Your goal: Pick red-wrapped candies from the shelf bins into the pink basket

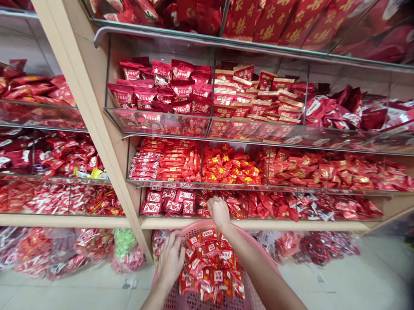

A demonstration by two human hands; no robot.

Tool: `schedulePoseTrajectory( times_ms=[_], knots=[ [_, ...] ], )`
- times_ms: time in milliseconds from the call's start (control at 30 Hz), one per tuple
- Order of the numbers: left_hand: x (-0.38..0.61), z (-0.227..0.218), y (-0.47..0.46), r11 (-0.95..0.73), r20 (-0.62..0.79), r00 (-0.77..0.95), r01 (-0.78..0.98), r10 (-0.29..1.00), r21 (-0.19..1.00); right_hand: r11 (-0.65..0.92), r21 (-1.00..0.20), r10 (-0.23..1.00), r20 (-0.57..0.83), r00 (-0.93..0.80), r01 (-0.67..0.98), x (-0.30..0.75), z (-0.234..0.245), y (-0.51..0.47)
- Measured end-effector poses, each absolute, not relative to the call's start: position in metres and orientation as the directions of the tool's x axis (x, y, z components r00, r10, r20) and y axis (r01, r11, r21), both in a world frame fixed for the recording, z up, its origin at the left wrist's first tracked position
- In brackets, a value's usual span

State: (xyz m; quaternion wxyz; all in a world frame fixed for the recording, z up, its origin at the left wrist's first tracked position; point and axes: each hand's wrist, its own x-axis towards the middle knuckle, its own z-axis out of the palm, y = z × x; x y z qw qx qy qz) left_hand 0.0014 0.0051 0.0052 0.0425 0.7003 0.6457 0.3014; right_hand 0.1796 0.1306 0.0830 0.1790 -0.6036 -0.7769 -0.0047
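A pink plastic basket (pixel 252 292) with a perforated wall stands low in front of the shelves, holding a heap of red and gold candy packets (pixel 212 265). My left hand (pixel 171 258) lies over the basket's left rim, fingers bent around it beside the heap. Across the basket's far rim reaches my right hand (pixel 219 211), into a bottom-shelf compartment of small red packets (pixel 237 204). Its fingers are curled down among those packets; what they hold, if anything, is hidden. White-and-red heart-patterned packets (pixel 173 204) fill the compartment just to its left.
Clear-fronted shelves (pixel 262 134) of red wrapped sweets rise above, split by dividers. A slanting wooden upright (pixel 82 99) separates the left shelf unit. Beneath the wooden bottom edge (pixel 176 223), filled plastic bags (pixel 319 246) (pixel 69 249) sit on the tiled floor (pixel 352 289).
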Motion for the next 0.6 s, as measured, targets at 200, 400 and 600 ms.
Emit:
schedulePoseTrajectory(
  times_ms=[200, 400, 600],
  knots=[
    [0.002, 0.006, 0.005, -0.161, 0.364, -0.016, 0.879, 0.931, 0.449, 0.345, -0.700, 0.901, 0.433, -0.011, 0.625, 0.204, 0.082, 0.103],
    [0.001, 0.007, 0.006, -0.164, 0.361, -0.012, 0.876, 0.933, 0.453, 0.138, -0.989, 0.987, 0.142, 0.075, 0.061, 0.217, 0.074, 0.068],
    [0.002, 0.009, 0.005, -0.167, 0.359, -0.011, 0.872, 0.933, 0.461, -0.020, -0.999, 0.998, -0.021, 0.052, -0.028, 0.226, 0.060, 0.045]
  ],
)
